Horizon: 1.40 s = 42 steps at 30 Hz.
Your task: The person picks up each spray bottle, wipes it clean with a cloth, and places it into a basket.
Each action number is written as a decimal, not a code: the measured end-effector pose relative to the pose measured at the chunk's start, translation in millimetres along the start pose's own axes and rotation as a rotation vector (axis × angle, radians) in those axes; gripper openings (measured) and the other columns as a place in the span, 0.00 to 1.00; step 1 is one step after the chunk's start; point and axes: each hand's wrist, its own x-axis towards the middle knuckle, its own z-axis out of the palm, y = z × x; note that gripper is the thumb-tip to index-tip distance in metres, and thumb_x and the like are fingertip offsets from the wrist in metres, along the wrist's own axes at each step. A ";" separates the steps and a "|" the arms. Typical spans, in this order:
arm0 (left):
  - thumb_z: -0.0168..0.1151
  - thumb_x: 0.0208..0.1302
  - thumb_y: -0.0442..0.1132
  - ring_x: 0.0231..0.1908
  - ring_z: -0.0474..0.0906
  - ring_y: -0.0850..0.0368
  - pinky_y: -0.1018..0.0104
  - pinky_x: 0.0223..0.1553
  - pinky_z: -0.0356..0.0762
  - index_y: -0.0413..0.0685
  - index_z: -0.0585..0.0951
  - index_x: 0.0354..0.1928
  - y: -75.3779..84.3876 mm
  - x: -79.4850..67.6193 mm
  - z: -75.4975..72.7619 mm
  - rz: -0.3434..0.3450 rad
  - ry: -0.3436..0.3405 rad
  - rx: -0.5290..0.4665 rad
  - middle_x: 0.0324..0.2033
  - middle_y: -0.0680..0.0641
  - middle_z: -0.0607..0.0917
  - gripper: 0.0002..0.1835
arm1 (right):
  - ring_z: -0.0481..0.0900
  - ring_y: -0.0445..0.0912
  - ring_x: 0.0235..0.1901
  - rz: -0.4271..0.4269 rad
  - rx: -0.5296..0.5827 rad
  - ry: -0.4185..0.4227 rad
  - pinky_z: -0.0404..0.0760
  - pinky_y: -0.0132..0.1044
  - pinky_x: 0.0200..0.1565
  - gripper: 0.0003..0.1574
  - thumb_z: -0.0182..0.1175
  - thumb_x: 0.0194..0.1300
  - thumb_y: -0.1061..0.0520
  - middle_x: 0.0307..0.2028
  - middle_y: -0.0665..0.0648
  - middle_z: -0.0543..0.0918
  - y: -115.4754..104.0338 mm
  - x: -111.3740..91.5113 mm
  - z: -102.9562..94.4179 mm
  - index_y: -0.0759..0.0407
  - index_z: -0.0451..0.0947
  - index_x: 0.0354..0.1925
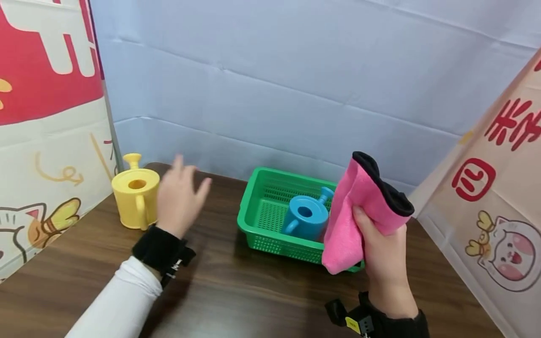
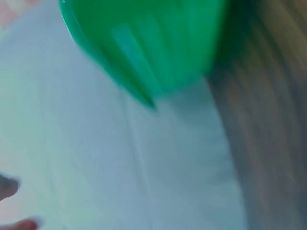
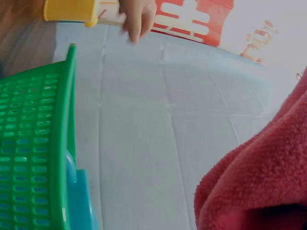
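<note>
A pink cloth with a black edge (image 1: 344,220) hangs folded in my right hand (image 1: 386,253), which grips it over the right end of a green basket (image 1: 274,238). Inside the basket stands a blue watering can (image 1: 306,218); the cloth hides the basket's right part. My left hand (image 1: 177,199) has its fingers spread and holds nothing. It is beside a yellow watering can (image 1: 127,202), overlapping its right side in the head view. In the right wrist view the cloth (image 3: 259,163) shows its fluffy surface, with the basket (image 3: 31,120) to the left.
All this stands on a dark wooden table (image 1: 228,295). A pale blue cloth wall (image 1: 274,84) rises behind it. Printed panels flank the table, one on the left (image 1: 46,155) and one on the right (image 1: 486,206).
</note>
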 end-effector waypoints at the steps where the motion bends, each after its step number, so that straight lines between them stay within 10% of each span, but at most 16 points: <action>1: 0.61 0.59 0.47 0.52 0.68 0.35 0.38 0.50 0.68 0.35 0.75 0.46 -12.9 1.3 -1.4 -0.047 0.047 0.004 0.60 0.32 0.65 0.22 | 0.71 0.49 0.45 -0.003 -0.019 -0.019 0.81 0.26 0.35 0.25 0.53 0.59 0.77 0.43 0.58 0.74 0.4 -0.7 -0.4 0.66 0.68 0.55; 7: 0.60 0.58 0.44 0.68 0.33 0.39 0.31 0.61 0.39 0.38 0.61 0.63 -66.2 -3.1 0.1 -0.343 0.168 -0.035 0.70 0.33 0.37 0.34 | 0.72 0.48 0.42 0.048 -0.154 -0.026 0.80 0.24 0.34 0.27 0.54 0.56 0.78 0.41 0.55 0.75 1.0 -5.1 7.0 0.62 0.69 0.53; 11: 0.58 0.59 0.43 0.67 0.23 0.39 0.30 0.62 0.36 0.44 0.47 0.70 -77.1 -8.3 1.6 -0.465 0.073 -0.098 0.69 0.36 0.27 0.43 | 0.71 0.49 0.43 0.043 -0.142 -0.011 0.80 0.24 0.34 0.29 0.53 0.55 0.79 0.42 0.55 0.75 -2.1 -7.0 7.9 0.61 0.69 0.53; 22: 0.55 0.50 0.24 0.68 0.35 0.41 0.39 0.59 0.61 0.47 0.37 0.71 -77.9 -16.0 10.6 -0.410 0.002 -0.160 0.66 0.36 0.19 0.51 | 0.73 0.49 0.45 -0.044 -0.077 -0.124 0.82 0.27 0.35 0.28 0.53 0.56 0.79 0.44 0.58 0.74 -3.5 -8.3 4.4 0.66 0.66 0.55; 30: 0.54 0.49 0.23 0.67 0.26 0.38 0.35 0.56 0.62 0.49 0.30 0.69 -80.2 -14.8 4.0 -0.466 -0.082 -0.195 0.64 0.35 0.16 0.54 | 0.71 0.50 0.45 -0.039 -0.083 -0.142 0.81 0.27 0.35 0.28 0.53 0.57 0.78 0.44 0.59 0.73 -7.1 -9.3 4.9 0.66 0.65 0.55; 34: 0.52 0.53 0.26 0.63 0.42 0.27 0.35 0.48 0.68 0.48 0.22 0.67 -81.8 -15.3 -2.6 -0.538 -0.147 -0.236 0.64 0.33 0.16 0.54 | 0.72 0.49 0.44 -0.049 -0.078 -0.159 0.82 0.27 0.35 0.27 0.53 0.57 0.78 0.44 0.58 0.73 -6.1 -10.8 5.5 0.66 0.66 0.55; 38: 0.53 0.57 0.31 0.60 0.50 0.24 0.34 0.53 0.64 0.46 0.16 0.64 -79.4 -15.0 -2.9 -0.595 -0.232 -0.309 0.65 0.30 0.20 0.56 | 0.72 0.49 0.44 -0.028 -0.101 -0.142 0.82 0.27 0.35 0.27 0.54 0.58 0.77 0.44 0.58 0.73 -7.9 -12.0 4.5 0.65 0.66 0.55; 42: 0.55 0.58 0.35 0.63 0.35 0.23 0.33 0.62 0.48 0.42 0.14 0.62 -78.4 -16.1 2.6 -0.628 -0.356 -0.339 0.64 0.26 0.22 0.57 | 0.71 0.49 0.44 -0.026 -0.127 -0.136 0.81 0.26 0.34 0.28 0.54 0.57 0.77 0.44 0.58 0.73 -9.1 -12.2 2.5 0.64 0.65 0.56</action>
